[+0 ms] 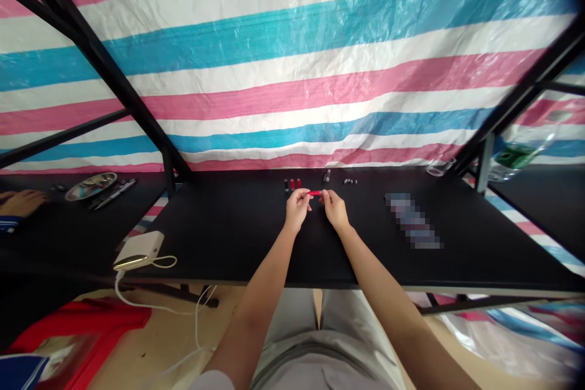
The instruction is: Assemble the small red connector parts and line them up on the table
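Note:
Above the black table point(219, 219), a short, slim red tube point(315, 193) is stretched level between my two hands. My left hand point(298, 207) pinches its left end. The right end is between the fingertips of my right hand point(335, 207), which partly cover it. Just beyond my left hand, a small black cylinder point(286, 185) and two small red cylinders point(295, 184) stand in a row. Behind my right hand are small dark and clear pieces point(326, 176). Several tiny shiny metal parts point(350, 181) lie to their right.
A blurred-out strip point(414, 220) lies on the right. A clear cup point(441, 166) is at the back right, with a bottle point(514, 157) past the frame. A white box point(139, 251) with cables sits front left. Another person's hand point(25, 202) is near a dish point(91, 186) and pens point(114, 193).

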Demonstrator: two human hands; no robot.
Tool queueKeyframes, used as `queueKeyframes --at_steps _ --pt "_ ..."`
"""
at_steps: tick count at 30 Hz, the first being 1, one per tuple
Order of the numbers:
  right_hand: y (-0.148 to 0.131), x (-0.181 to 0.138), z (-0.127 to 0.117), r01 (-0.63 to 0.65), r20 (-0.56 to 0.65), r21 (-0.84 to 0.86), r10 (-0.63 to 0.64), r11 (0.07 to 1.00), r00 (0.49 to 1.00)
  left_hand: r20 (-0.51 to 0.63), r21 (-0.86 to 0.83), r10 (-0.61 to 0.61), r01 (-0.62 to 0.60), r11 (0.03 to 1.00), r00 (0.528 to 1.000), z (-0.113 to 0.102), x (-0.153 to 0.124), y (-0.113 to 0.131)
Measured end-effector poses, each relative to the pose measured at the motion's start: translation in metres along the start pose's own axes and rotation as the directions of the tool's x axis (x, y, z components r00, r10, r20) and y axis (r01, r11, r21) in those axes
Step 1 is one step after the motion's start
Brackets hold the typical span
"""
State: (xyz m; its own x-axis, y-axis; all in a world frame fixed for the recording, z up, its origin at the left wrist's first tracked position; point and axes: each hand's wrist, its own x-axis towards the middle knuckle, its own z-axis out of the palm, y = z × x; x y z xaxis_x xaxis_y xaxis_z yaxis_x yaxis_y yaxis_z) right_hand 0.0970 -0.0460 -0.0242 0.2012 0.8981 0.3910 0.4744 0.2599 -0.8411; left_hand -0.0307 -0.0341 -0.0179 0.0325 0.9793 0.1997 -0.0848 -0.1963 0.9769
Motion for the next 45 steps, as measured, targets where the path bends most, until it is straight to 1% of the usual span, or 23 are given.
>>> queueKeyframes --at_steps 4,9,17,24,32,35,40,45 --pt "-0.004 -0.003 -0.002 -0.037 -0.012 0.012 0.038 0.999 0.999 0.037 -0.037 -0.023 0.024 0.999 0.999 0.0 -0.001 0.003" --pt "-0.006 -0.004 -0.004 -0.064 -0.03 0.018 0.064 0.998 0.997 0.06 -0.025 -0.014 0.016 1.0 0.998 -0.001 -0.002 0.002" --pt "0.002 -0.001 0.002 -0.059 0.056 0.144 0.052 0.988 0.997 0.003 0.005 -0.021 0.021 1.0 1.0 -0.003 -0.002 0.002" --pt "0.0 -0.002 0.003 -0.063 0.048 0.233 0.053 0.97 0.997 -0.031 -0.017 -0.006 0.005 1.0 1.0 -0.005 0.001 -0.001" --pt "0.002 -0.003 0.003 -0.076 0.076 0.122 0.066 0.99 0.995 -0.013 -0.014 -0.025 0.025 1.0 1.0 -0.003 -0.002 0.001" --pt "0.0 -0.004 0.003 -0.073 0.072 0.12 0.064 0.99 0.995 -0.042 -0.011 -0.046 0.045 0.999 0.998 -0.003 -0.003 0.002" --pt "-0.007 -0.006 0.001 -0.076 0.059 0.127 0.069 0.989 0.996 -0.164 -0.004 -0.047 0.046 0.999 0.985 -0.003 -0.003 0.006" --pt "-0.012 -0.006 0.0 -0.098 0.044 0.135 0.093 0.986 0.995 -0.187 -0.001 -0.036 0.036 0.999 0.982 -0.004 -0.003 0.006"
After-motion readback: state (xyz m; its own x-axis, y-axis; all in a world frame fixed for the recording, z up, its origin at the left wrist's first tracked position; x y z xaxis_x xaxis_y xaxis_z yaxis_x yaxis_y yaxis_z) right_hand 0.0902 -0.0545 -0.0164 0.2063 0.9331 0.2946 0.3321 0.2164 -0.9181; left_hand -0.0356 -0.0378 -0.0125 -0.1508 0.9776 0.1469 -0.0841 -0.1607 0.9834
